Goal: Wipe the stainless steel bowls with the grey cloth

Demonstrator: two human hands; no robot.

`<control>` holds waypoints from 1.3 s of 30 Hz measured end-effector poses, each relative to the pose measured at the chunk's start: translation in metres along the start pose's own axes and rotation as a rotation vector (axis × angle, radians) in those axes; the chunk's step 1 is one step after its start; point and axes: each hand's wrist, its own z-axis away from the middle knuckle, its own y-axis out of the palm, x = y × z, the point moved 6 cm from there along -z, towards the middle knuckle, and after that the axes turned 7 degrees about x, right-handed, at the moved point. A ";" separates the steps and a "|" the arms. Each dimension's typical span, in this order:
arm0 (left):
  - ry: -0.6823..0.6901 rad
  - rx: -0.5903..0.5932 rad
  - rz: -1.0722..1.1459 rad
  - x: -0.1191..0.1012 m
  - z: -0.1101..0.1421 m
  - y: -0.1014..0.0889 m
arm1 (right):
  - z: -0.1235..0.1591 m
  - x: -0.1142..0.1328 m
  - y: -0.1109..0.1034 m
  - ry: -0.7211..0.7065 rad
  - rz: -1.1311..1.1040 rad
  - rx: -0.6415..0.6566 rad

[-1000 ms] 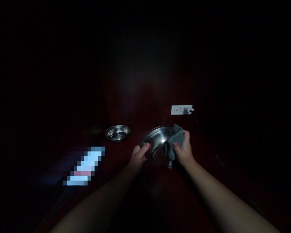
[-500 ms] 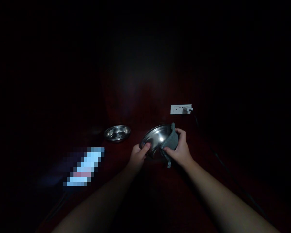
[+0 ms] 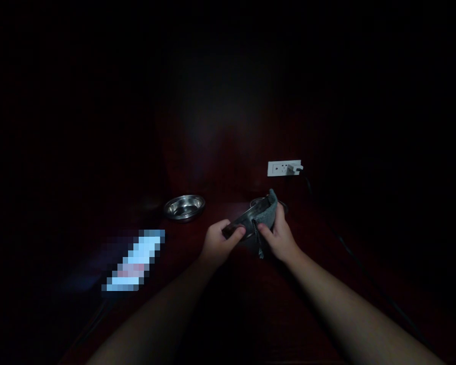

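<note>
My left hand (image 3: pixel 219 244) is closed on the near-left edge of a shiny metal bowl (image 3: pixel 246 219), thumb on its outer side. The bowl is tilted and seen nearly edge-on. Pressed over its right side is a grey-green cloth (image 3: pixel 268 219), folded over the rim, with a corner hanging below. My right hand (image 3: pixel 283 241) grips this cloth against the bowl, its thumb in front and its other fingers mostly hidden behind. Just behind the held bowl, part of another metal dish (image 3: pixel 255 201) shows.
On the dark red surface to the left stands a shallow metal bowl (image 3: pixel 184 208). Nearer lies a bright, pixelated screen (image 3: pixel 137 261). A white wall socket (image 3: pixel 277 168) holds a plug, whose dark cable (image 3: pixel 365 274) runs down the right side.
The held bowl has turned from showing its broad shiny outside to nearly edge-on. My left hand has shifted slightly right, and a dish behind has come into view.
</note>
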 end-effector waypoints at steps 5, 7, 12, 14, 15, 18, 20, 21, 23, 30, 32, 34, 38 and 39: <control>0.025 -0.002 -0.150 -0.011 0.002 -0.001 | 0.000 -0.005 0.003 0.048 -0.082 -0.008; 0.022 -0.005 -0.160 -0.012 0.002 -0.001 | -0.001 -0.004 0.004 0.052 -0.132 -0.010; 0.026 0.013 -0.146 -0.009 0.002 -0.001 | -0.002 -0.004 0.004 0.087 -0.209 -0.034; 0.035 0.016 -0.165 -0.009 0.002 -0.002 | -0.001 -0.007 0.005 0.107 -0.243 -0.052; 0.037 0.013 -0.172 -0.008 0.002 -0.002 | -0.001 -0.009 0.005 0.120 -0.257 -0.060; 0.038 0.012 -0.157 -0.008 0.002 -0.003 | -0.001 -0.018 0.006 0.167 -0.296 -0.069; 0.033 0.016 -0.140 -0.009 0.001 -0.003 | -0.001 -0.023 0.007 0.183 -0.317 -0.070; 0.029 0.017 -0.136 -0.009 0.002 -0.003 | -0.001 -0.025 0.007 0.186 -0.323 -0.069; 0.026 0.014 -0.134 -0.009 0.002 -0.003 | -0.001 -0.026 0.007 0.193 -0.326 -0.068; 0.054 0.036 -0.225 -0.008 0.002 -0.001 | -0.001 -0.026 0.007 0.225 -0.332 -0.059; 0.059 0.045 -0.245 -0.008 0.002 -0.001 | -0.001 -0.026 0.007 0.229 -0.319 -0.050; 0.060 0.049 -0.261 -0.008 0.002 -0.001 | 0.000 -0.026 0.007 0.228 -0.314 -0.040; 0.042 0.050 -0.283 -0.007 0.002 -0.001 | 0.000 -0.025 0.007 0.232 -0.308 -0.027; 0.040 0.053 -0.284 -0.006 0.002 0.000 | 0.000 -0.025 0.007 0.231 -0.305 -0.024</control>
